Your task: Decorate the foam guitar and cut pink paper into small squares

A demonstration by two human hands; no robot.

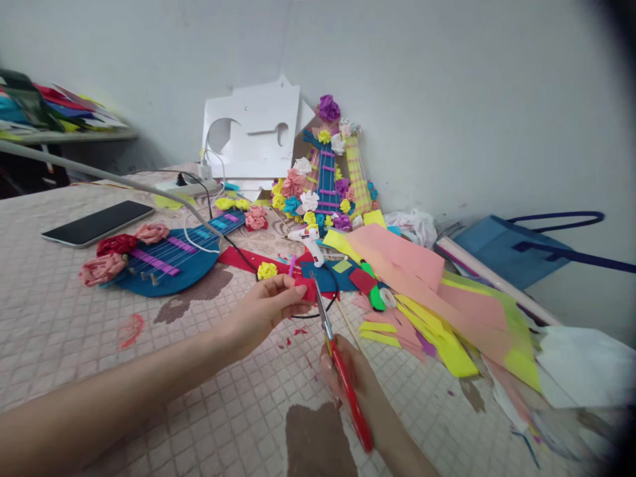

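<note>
My left hand (pixel 268 308) pinches a small red paper piece (pixel 304 289) between thumb and fingers, just above the patterned mat. My right hand (pixel 348 384) grips red-handled scissors (pixel 342 371), whose blades point up at the red piece and meet its edge. Tiny red scraps (pixel 298 331) lie on the mat under the hands. A white glue gun (pixel 311 242) lies just beyond the hands.
A blue paper guitar (pixel 169 258) with paper roses lies at the left, near a phone (pixel 97 223). A flowered guitar model (pixel 325 175) leans on the wall. Coloured paper sheets (pixel 437 298) spread to the right, beside a blue bag (pixel 501 248). Cables run to a power strip (pixel 186 187).
</note>
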